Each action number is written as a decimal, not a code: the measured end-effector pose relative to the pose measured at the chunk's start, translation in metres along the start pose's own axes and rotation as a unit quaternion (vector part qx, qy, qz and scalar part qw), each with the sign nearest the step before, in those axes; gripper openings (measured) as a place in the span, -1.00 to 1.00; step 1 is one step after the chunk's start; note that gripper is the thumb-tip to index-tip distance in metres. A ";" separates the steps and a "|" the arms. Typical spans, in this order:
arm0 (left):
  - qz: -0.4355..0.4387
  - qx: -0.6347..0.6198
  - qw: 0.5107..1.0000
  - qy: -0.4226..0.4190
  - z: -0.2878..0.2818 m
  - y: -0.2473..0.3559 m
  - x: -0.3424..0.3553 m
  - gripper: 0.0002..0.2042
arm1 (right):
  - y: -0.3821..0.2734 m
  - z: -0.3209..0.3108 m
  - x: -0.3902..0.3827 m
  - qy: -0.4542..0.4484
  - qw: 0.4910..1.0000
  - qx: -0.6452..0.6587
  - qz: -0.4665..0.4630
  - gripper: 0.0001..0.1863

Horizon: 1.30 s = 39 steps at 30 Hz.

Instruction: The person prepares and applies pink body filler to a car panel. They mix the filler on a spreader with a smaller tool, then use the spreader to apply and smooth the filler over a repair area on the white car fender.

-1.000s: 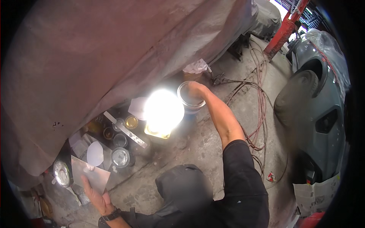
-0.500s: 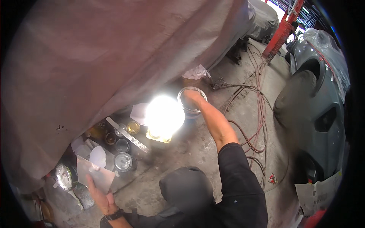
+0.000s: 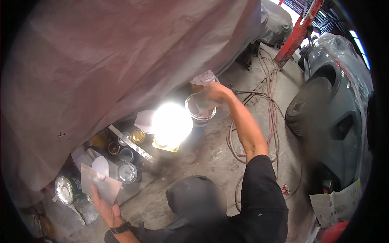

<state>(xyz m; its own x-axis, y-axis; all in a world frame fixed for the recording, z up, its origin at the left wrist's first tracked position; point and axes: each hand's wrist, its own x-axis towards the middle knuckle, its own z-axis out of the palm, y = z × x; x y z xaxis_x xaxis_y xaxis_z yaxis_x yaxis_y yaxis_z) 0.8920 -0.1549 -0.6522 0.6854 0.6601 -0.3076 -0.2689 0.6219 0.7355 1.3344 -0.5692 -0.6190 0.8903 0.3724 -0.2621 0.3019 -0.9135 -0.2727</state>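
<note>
grey sheet [image 3: 106, 187], one, in left hand [image 3: 108, 213]

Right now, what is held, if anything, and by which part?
The left hand holds a pale sheet by its lower edge; what the right hand holds, if anything, is unclear.

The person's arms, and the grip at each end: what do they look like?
The right arm has a short black cloth sleeve ending near the elbow, with a small pale mark farther up. A dark wristband, maybe a watch, circles the left wrist. The left grip and right grip wear no gloves.
</note>
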 end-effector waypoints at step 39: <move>0.051 -0.253 0.961 -0.099 -0.001 0.030 -0.003 -0.60 | -0.318 0.065 -0.222 0.190 0.783 -0.011 -0.593 -0.46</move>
<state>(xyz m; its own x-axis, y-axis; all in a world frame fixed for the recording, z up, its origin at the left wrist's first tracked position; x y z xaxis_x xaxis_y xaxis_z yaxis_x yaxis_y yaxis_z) 0.8810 -0.1381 -0.6297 0.7399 0.6665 -0.0913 -0.6019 0.7165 0.3527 1.0181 -0.3504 -0.5342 0.0157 0.8888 0.4580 0.9946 0.0334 -0.0988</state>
